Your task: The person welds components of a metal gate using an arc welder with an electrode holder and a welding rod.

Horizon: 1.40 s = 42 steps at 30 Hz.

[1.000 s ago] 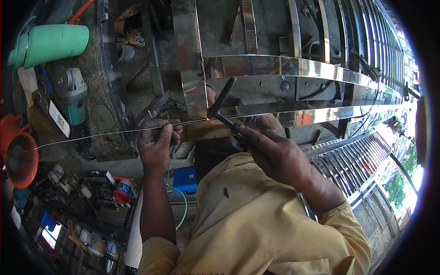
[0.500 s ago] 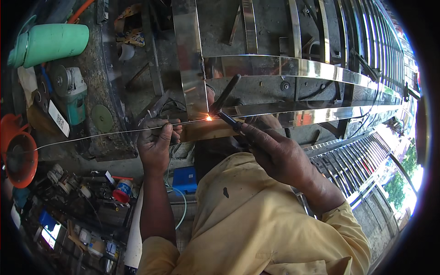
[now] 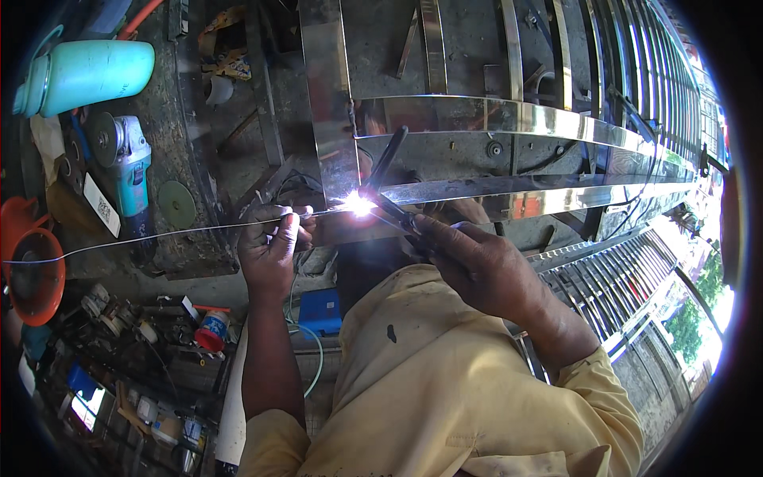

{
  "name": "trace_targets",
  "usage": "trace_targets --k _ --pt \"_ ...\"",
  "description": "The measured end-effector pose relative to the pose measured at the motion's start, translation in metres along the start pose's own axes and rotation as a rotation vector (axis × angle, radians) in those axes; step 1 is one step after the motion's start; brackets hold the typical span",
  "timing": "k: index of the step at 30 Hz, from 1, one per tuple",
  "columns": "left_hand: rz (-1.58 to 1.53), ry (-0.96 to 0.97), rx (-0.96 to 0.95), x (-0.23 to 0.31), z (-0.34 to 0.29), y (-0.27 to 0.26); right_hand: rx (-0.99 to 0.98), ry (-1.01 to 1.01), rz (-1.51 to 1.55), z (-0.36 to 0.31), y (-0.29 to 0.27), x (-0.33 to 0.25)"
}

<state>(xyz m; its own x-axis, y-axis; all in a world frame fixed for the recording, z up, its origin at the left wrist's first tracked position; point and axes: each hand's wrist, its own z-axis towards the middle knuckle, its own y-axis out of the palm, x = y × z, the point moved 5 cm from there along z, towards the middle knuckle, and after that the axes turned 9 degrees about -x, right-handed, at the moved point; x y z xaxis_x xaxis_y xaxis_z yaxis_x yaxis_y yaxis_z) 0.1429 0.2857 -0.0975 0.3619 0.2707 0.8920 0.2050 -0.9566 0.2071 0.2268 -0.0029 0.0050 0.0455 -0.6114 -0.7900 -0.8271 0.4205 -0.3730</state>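
Observation:
My left hand (image 3: 270, 242) pinches a long thin filler rod (image 3: 171, 231), whose right end reaches the bright arc. Closed around a black welding torch (image 3: 395, 212) is my right hand (image 3: 469, 258); the torch head sits just right of the glare. A white-violet arc (image 3: 360, 204) burns where an upright shiny metal tube (image 3: 324, 95) meets a horizontal shiny metal tube (image 3: 540, 201). The glare hides the joint itself. Above, a second horizontal tube (image 3: 477, 114) joins the upright one.
On the dark bench at left lie an angle grinder (image 3: 129, 167), a green disc (image 3: 176, 203) and a turquoise bottle (image 3: 95, 77). An orange funnel-shaped thing (image 3: 52, 274) is at the far left. A blue box (image 3: 319, 312) sits below the work. Metal bars (image 3: 628, 63) stretch off right.
The small orange glow has become a large white-violet arc that lights the surroundings bluish. The rod's far end has shifted and extends farther left. Both hands stay nearly in place.

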Motion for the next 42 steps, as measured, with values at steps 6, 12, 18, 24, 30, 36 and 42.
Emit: trace_targets --k 6,12,18,24,30,36,42 --pt "-0.031 -0.003 0.020 -0.0008 0.0019 0.0009 0.088 -0.123 -0.079 0.0033 -0.0067 -0.0044" --pt "0.004 -0.035 0.036 -0.0012 0.0012 -0.0004 0.006 -0.016 0.013 0.0017 -0.0036 -0.0031" --pt "-0.022 0.047 -0.004 -0.0052 0.0002 -0.0027 -0.030 0.003 0.008 0.0003 -0.0041 -0.0024" --pt "-0.017 0.003 0.028 -0.0031 0.0023 0.0010 0.061 -0.066 0.021 0.0019 -0.0028 -0.0023" --pt "-0.015 0.000 0.029 -0.0017 0.0016 0.0010 0.040 -0.047 -0.004 0.0007 -0.0035 -0.0025" --pt "-0.013 -0.009 0.037 -0.0045 0.0005 -0.0005 -0.024 0.014 -0.038 0.0004 -0.0026 -0.0018" --pt "0.023 0.009 0.012 -0.0044 0.0009 -0.0021 -0.048 0.031 -0.012 0.0013 -0.0020 0.0007"
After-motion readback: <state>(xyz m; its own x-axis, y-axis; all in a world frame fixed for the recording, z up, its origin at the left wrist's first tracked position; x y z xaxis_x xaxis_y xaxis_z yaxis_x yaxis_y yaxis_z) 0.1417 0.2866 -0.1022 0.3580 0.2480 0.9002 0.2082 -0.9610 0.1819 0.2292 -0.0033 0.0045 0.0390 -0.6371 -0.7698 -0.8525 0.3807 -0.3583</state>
